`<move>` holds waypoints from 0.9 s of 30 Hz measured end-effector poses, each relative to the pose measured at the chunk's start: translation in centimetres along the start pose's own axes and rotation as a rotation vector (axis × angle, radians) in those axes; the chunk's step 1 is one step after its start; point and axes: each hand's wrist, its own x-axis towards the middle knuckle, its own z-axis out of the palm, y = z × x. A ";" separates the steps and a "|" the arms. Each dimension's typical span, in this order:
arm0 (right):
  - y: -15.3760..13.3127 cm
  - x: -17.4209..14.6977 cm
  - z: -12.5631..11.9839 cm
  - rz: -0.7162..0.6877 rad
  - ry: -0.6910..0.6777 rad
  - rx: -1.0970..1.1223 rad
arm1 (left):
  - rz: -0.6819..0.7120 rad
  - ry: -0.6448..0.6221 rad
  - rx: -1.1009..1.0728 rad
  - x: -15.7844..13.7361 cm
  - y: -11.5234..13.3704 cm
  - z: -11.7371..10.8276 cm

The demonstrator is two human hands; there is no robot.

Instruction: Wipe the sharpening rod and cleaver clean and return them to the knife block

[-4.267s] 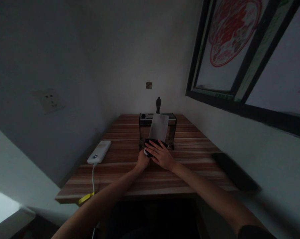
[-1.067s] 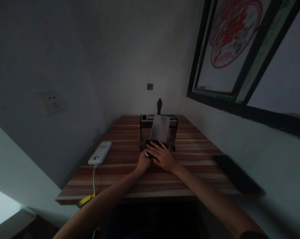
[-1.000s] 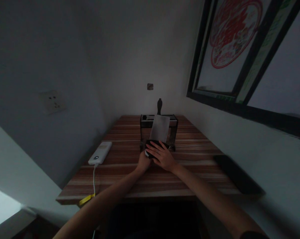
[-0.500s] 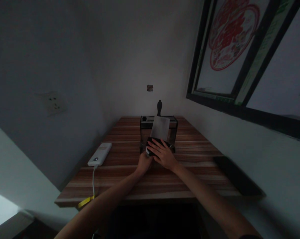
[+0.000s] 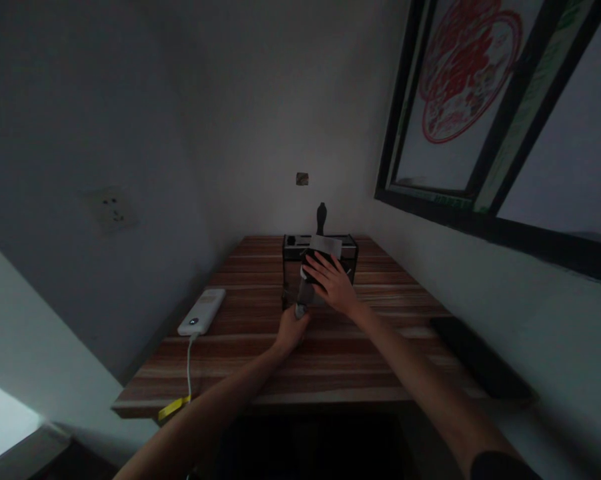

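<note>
A pale flat blade (image 5: 306,293) leans from the table up against a dark metal rack (image 5: 351,251) at the back of the wooden table (image 5: 330,363). My left hand (image 5: 289,330) grips the blade's lower end near the table top. My right hand (image 5: 334,283) presses a dark cloth (image 5: 312,257) against the upper part of the blade, fingers spread over it. A black handle (image 5: 321,217) sticks up from the rack behind. The light is dim and the details of the blade are hard to make out.
A white power bank (image 5: 201,312) lies at the left, its cable (image 5: 188,360) running to a yellow tag (image 5: 173,407) at the front edge. A dark flat slab (image 5: 480,360) lies at the right by the wall. Walls close in left, back and right.
My right hand has slid the dark cloth from the lower end of the blade up to its top near the rack. The left hand stays at the lower end.
</note>
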 end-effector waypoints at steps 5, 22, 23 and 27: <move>1.4 1.4 -0.4 0.034 0.039 -0.028 | -0.018 -0.021 -0.008 -0.3 0.5 0.1; 3.0 3.4 -0.9 0.068 0.098 -0.041 | 0.010 0.009 0.043 0.1 0.0 0.1; 2.9 3.4 -0.8 0.069 0.100 -0.037 | 0.016 0.010 0.044 0.1 -0.1 0.0; 2.4 2.8 -0.7 0.065 0.103 -0.023 | 0.031 0.007 0.045 0.2 -0.2 0.0</move>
